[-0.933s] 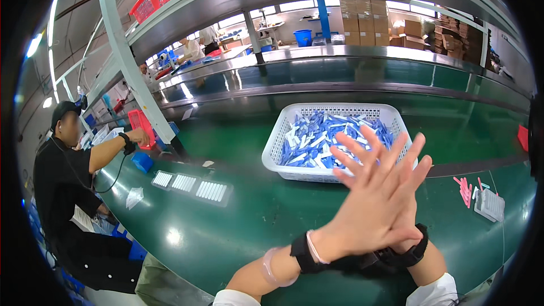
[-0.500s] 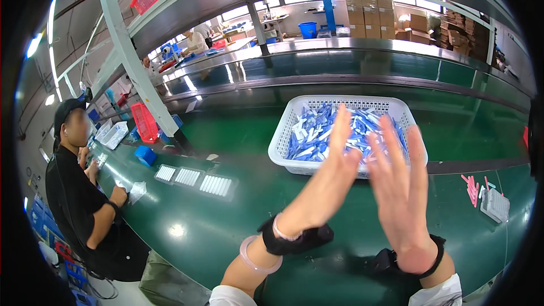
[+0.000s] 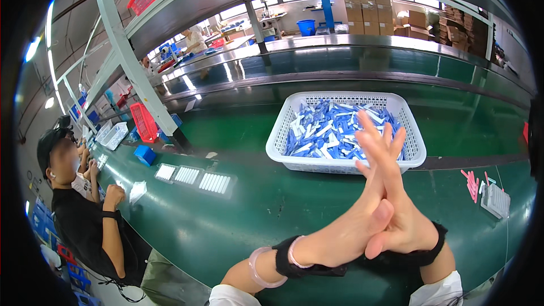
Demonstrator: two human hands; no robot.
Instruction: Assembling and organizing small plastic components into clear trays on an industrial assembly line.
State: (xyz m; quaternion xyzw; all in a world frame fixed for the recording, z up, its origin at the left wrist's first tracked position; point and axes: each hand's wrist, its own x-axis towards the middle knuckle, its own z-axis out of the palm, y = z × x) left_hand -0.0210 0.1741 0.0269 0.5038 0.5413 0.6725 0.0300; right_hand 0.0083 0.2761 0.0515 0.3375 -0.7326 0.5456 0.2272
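A left hand and right hand meet palm to palm above a green counter.
Both are empty, their fingers extended and slightly apart. The perforated white plastic basket of blue and white pieces lies ahead, its long axis running left to right; which hand is nearer is unclear.

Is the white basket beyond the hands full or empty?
Well filled, not empty: blue and white pieces lie heaped across the white basket.

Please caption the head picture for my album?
Left hand meets right hand before a white basket of blue and white pieces.
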